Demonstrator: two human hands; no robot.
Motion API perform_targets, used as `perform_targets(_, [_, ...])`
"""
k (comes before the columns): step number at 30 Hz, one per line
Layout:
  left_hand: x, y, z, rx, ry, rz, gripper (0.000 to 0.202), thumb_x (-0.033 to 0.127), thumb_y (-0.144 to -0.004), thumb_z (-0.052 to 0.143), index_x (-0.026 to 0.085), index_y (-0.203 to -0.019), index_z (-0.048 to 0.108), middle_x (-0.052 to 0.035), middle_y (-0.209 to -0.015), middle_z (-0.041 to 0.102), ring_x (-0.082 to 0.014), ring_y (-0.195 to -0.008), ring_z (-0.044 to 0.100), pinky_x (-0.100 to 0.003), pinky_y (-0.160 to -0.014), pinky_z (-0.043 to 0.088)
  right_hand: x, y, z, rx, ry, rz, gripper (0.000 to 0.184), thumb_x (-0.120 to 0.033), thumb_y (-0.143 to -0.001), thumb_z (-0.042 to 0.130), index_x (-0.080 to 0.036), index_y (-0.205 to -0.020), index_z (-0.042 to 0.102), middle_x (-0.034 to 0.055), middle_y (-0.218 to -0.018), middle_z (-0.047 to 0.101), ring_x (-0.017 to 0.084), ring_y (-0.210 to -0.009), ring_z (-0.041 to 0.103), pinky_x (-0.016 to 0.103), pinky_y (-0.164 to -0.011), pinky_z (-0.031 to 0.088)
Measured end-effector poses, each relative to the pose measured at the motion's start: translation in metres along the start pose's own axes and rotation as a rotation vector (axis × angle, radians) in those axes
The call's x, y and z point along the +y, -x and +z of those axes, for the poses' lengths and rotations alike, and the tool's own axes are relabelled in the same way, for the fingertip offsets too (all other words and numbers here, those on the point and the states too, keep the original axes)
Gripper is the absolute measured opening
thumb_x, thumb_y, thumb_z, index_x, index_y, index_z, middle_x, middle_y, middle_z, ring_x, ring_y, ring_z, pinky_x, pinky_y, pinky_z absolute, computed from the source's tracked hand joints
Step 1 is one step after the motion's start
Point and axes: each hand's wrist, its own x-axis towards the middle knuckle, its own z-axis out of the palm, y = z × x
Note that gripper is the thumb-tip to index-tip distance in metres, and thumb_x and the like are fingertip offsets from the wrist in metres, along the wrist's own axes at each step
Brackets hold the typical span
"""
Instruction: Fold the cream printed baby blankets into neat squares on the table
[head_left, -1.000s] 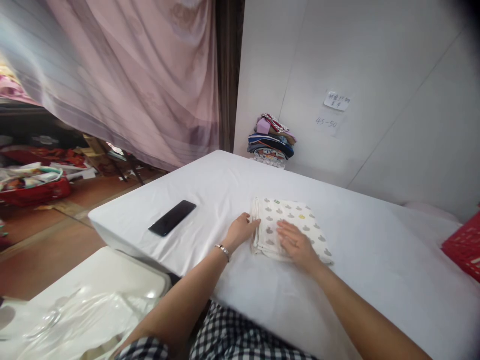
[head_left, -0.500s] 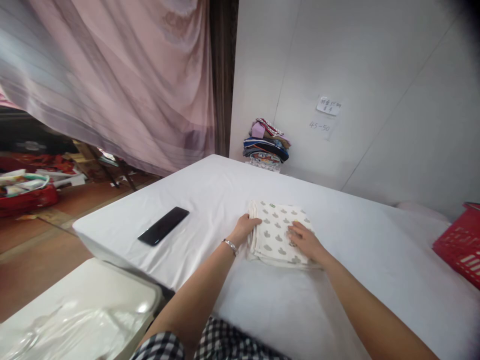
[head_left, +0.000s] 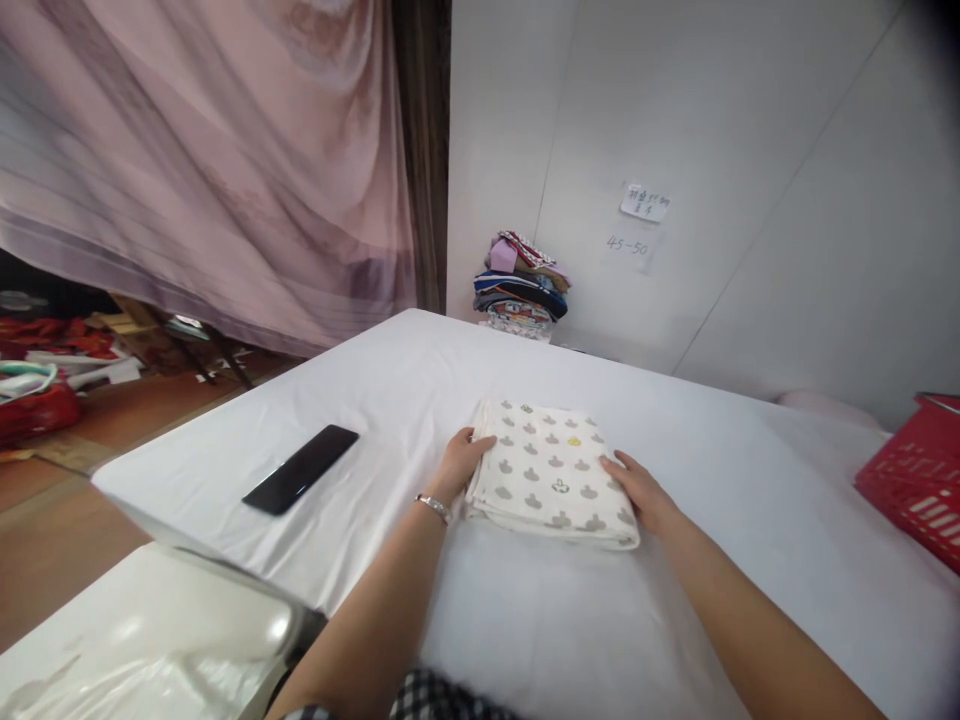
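Note:
A folded white cloth (head_left: 544,465) printed with grey shapes, plus a few green and yellow ones, lies flat on the white-covered table (head_left: 570,620). My left hand (head_left: 461,462) is closed on the cloth's left edge, thumb on top and fingers beside the layers. At the opposite edge, my right hand (head_left: 643,492) grips the cloth's right side; part of its fingers is hidden. A bracelet (head_left: 433,507) circles my left wrist. To the left of the cloth rests a black phone (head_left: 301,470).
A stack of folded fabrics (head_left: 521,285) stands against the grey wall (head_left: 720,150) behind the table. A red plastic basket (head_left: 911,480) sits at the right. A pink curtain (head_left: 300,150) hangs at the left. Clear plastic (head_left: 180,685) covers a white surface at lower left.
My right hand has moved from the top of the cloth to its right edge. My left hand stays at the left edge. The view has shifted slightly.

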Motion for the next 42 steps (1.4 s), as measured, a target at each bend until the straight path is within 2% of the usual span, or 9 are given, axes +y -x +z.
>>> perform_targets(3, [0.001,0.000,-0.001,-0.048,0.084,-0.004,0.036,0.035,-0.071,0.064,0.018,-0.102,0.056,-0.0087,-0.098,0.069,-0.0185,-0.077,0.066,-0.026,-0.064,0.051,-0.006,0.006,0.003,-0.120,-0.131,-0.001,0.078,-0.038,-0.068,0.071,-0.015,-0.135,0.038,0.0157,-0.112,0.063,0.027,-0.089,0.066,0.040,-0.076,0.054])
perform_targets(8, [-0.004,-0.009,-0.003,-0.021,0.075,-0.036,0.029,0.032,-0.069,0.067,0.017,-0.093,0.060,-0.0076,-0.090,0.070,-0.0189,-0.075,0.066,-0.026,-0.062,0.050,0.002,0.006,0.005,-0.019,-0.153,-0.037,0.084,-0.031,-0.065,0.072,-0.018,-0.138,0.032,0.0117,-0.103,0.067,0.026,-0.084,0.067,0.040,-0.077,0.053])
perform_targets(12, [-0.004,-0.010,-0.005,-0.037,0.075,-0.071,0.032,0.035,-0.065,0.070,0.017,-0.090,0.062,-0.0084,-0.087,0.070,-0.0203,-0.074,0.065,-0.028,-0.063,0.050,0.009,-0.001,-0.004,0.051,0.201,-0.071,0.083,-0.041,-0.065,0.070,-0.017,-0.137,0.035,0.0123,-0.107,0.064,0.025,-0.086,0.065,0.040,-0.080,0.051])
perform_targets(17, [0.006,-0.003,-0.013,-0.113,0.118,-0.142,0.046,0.053,-0.068,0.063,0.016,-0.094,0.062,-0.0076,-0.083,0.070,-0.0193,-0.075,0.064,-0.026,-0.062,0.047,0.004,0.013,0.009,0.202,0.673,-0.509,0.061,-0.046,-0.076,0.055,-0.022,-0.131,0.045,0.0090,-0.133,0.047,0.026,-0.116,0.049,0.039,-0.094,0.042])
perform_targets(23, [0.007,0.003,-0.020,-0.076,0.056,-0.106,0.038,0.044,-0.072,0.059,0.015,-0.095,0.063,-0.0020,-0.070,0.065,-0.0119,-0.056,0.054,-0.022,-0.050,0.038,0.001,0.061,0.082,-0.287,0.934,-0.934,0.063,-0.050,-0.081,0.052,-0.023,-0.136,0.040,0.0074,-0.144,0.035,0.026,-0.133,0.028,0.044,-0.109,0.025])
perform_targets(26, [0.005,0.004,-0.020,-0.089,0.070,-0.095,0.034,0.040,-0.075,0.056,0.015,-0.097,0.063,-0.0006,-0.066,0.062,-0.0098,-0.050,0.050,-0.021,-0.048,0.037,0.002,0.064,0.112,-0.360,0.979,-1.042,0.055,-0.043,-0.083,0.052,-0.020,-0.133,0.045,0.0097,-0.140,0.040,0.027,-0.132,0.031,0.047,-0.108,0.024])
perform_targets(30, [0.003,0.003,-0.020,-0.105,0.063,-0.076,0.034,0.038,-0.077,0.055,0.014,-0.099,0.063,-0.0027,-0.071,0.064,-0.0101,-0.053,0.052,-0.021,-0.049,0.038,0.001,0.048,0.126,-0.328,0.756,-0.949,0.033,-0.034,-0.084,0.048,-0.022,-0.109,0.065,0.0061,-0.122,0.059,0.024,-0.119,0.048,0.040,-0.102,0.035])
perform_targets(36, [0.004,0.002,-0.020,-0.088,-0.045,-0.040,0.038,0.041,-0.076,0.057,0.014,-0.102,0.063,-0.0074,-0.085,0.069,-0.0153,-0.068,0.060,-0.024,-0.058,0.044,-0.003,0.041,0.118,-0.195,0.122,-0.366,0.046,-0.055,-0.073,0.056,-0.015,-0.094,0.068,0.0031,-0.074,0.068,0.021,-0.077,0.062,0.031,-0.069,0.049])
perform_targets(42, [0.019,0.031,-0.033,0.113,-0.398,0.104,0.026,0.039,-0.074,0.058,0.018,-0.088,0.066,-0.0066,-0.090,0.069,-0.0189,-0.083,0.059,-0.025,-0.067,0.040,-0.013,0.050,0.116,-0.208,-0.044,-0.259,0.043,-0.054,-0.066,0.065,-0.015,-0.084,0.067,0.0021,-0.066,0.066,0.019,-0.069,0.060,0.028,-0.064,0.048])
